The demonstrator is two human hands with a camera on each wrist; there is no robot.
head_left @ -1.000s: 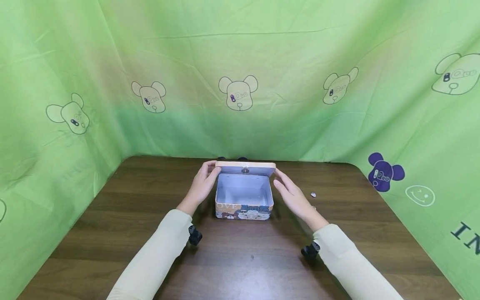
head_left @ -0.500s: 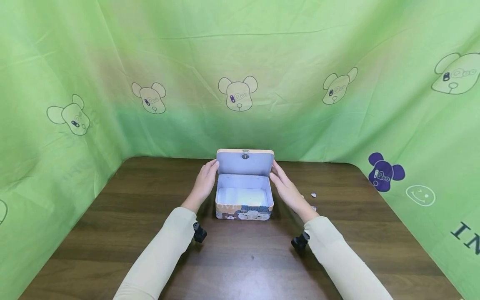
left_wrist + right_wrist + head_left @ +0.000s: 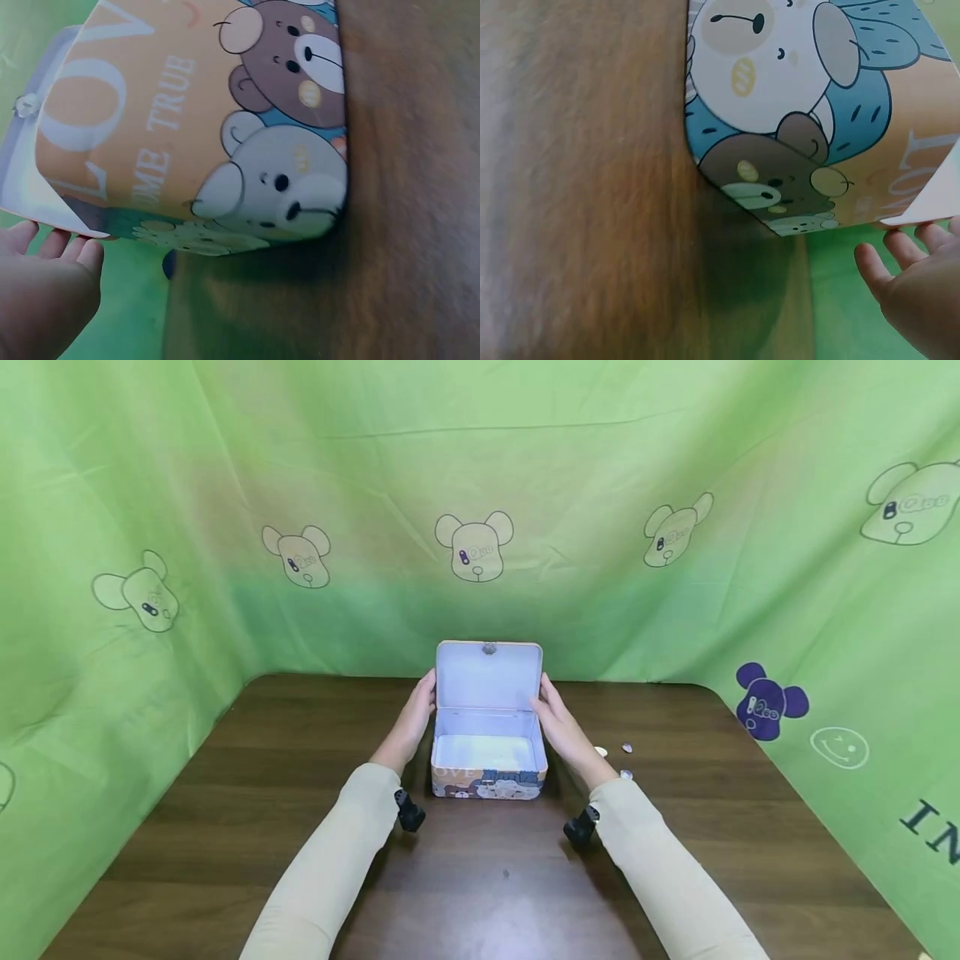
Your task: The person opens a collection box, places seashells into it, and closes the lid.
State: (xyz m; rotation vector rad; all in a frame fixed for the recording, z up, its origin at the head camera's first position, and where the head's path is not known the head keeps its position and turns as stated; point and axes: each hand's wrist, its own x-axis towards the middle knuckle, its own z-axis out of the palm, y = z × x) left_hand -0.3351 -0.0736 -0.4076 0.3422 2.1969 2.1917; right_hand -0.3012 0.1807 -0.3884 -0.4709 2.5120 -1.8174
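Observation:
A rectangular tin box [image 3: 487,783] printed with cartoon bears and lettering stands on the table in the head view. Its hinged lid [image 3: 489,677] is raised nearly upright, showing a pale, bare inside and a small metal clasp [image 3: 489,648] at the top edge. My left hand [image 3: 411,718] is at the lid's left side; in the left wrist view its fingertips [image 3: 91,253] meet the lid's edge. Along the opposite side, my right hand [image 3: 561,727] has its fingers extended, and in the right wrist view the fingertips [image 3: 895,238] are right at the lid's rim.
Several small whitish pieces [image 3: 627,748] lie on the dark wooden table [image 3: 285,793], right of the box and close to the right forearm. Behind the table hangs a green printed cloth [image 3: 480,460], which also covers both sides.
The lid has swung up and back from a low tilt to almost upright. Both hands have moved along with it, drawing slightly inward, and more of the inside shows.

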